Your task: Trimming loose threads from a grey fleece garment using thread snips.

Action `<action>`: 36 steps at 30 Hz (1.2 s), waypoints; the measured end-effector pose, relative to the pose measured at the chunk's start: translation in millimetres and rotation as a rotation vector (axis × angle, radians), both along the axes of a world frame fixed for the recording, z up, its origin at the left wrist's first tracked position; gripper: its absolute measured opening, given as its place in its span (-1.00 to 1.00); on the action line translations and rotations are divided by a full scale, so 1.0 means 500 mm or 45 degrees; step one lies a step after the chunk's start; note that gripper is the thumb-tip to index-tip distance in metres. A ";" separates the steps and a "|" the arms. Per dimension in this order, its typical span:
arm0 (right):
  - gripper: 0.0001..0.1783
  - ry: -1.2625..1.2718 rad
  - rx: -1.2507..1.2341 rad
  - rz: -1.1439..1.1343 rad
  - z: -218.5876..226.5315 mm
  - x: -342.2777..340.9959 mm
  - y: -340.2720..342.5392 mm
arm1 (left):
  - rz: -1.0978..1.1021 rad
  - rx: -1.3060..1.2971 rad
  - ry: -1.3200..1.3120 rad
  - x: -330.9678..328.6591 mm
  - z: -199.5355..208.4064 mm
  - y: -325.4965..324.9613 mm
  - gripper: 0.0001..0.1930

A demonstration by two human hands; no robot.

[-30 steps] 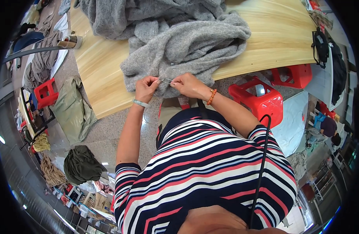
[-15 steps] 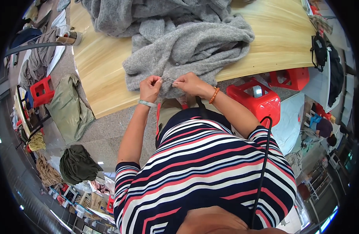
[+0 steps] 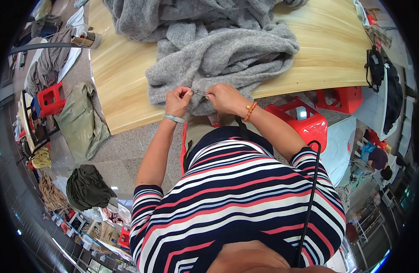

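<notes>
A grey knitted garment [image 3: 236, 48] lies bunched on the table, its near part hanging over the front edge. My left hand [image 3: 178, 101] is closed in a pinch on the garment's near edge, thumb and forefinger together. My right hand [image 3: 226, 98] is closed on a thin metal needle-like tool [image 3: 201, 93], which points left toward my left fingertips. The tool's tip meets the knit beside those fingertips; its exact shape is too fine to make out. A small round button [image 3: 208, 74] shows on the garment just beyond my hands.
More grey knitwear [image 3: 141, 20] is heaped farther back on the wooden table [image 3: 123, 77]. Red plastic stools [image 3: 305, 119] stand right of me under the table edge. A cup holding tools [image 3: 92, 39] sits at the left corner. Olive cloth [image 3: 84, 120] and a dark green bundle [image 3: 90, 186] lie to the left.
The view has shifted slightly. Both hands keep nearly the same place and grip, the tool still between them at the garment's edge.
</notes>
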State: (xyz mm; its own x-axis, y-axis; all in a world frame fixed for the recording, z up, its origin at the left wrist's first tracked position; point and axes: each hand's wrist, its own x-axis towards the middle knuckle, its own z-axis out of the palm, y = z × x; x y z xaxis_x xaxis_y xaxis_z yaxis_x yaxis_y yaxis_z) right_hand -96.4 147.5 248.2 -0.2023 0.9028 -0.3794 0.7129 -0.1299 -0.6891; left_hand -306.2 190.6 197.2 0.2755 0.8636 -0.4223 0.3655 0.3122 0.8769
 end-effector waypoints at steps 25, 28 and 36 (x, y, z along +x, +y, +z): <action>-0.79 0.063 0.086 -0.222 0.011 0.000 -0.071 | 0.255 -0.716 -0.358 0.027 -0.005 0.017 -0.90; -0.81 0.099 0.118 -0.312 0.005 -0.015 -0.083 | 0.316 -0.756 -0.396 0.029 -0.005 0.010 -0.89; -0.78 0.578 -0.088 -0.449 -0.069 -0.011 -0.067 | 0.251 -0.640 -0.634 0.013 -0.011 -0.004 -0.86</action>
State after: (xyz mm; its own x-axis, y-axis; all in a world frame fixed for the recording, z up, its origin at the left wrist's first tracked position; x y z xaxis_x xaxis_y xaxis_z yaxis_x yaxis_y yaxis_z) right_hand -101.8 113.9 213.6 -0.0501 0.9213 -0.3855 0.2535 -0.3616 -0.8972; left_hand -299.5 188.3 191.7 0.3975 0.6518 -0.6458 -0.1432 0.7393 0.6580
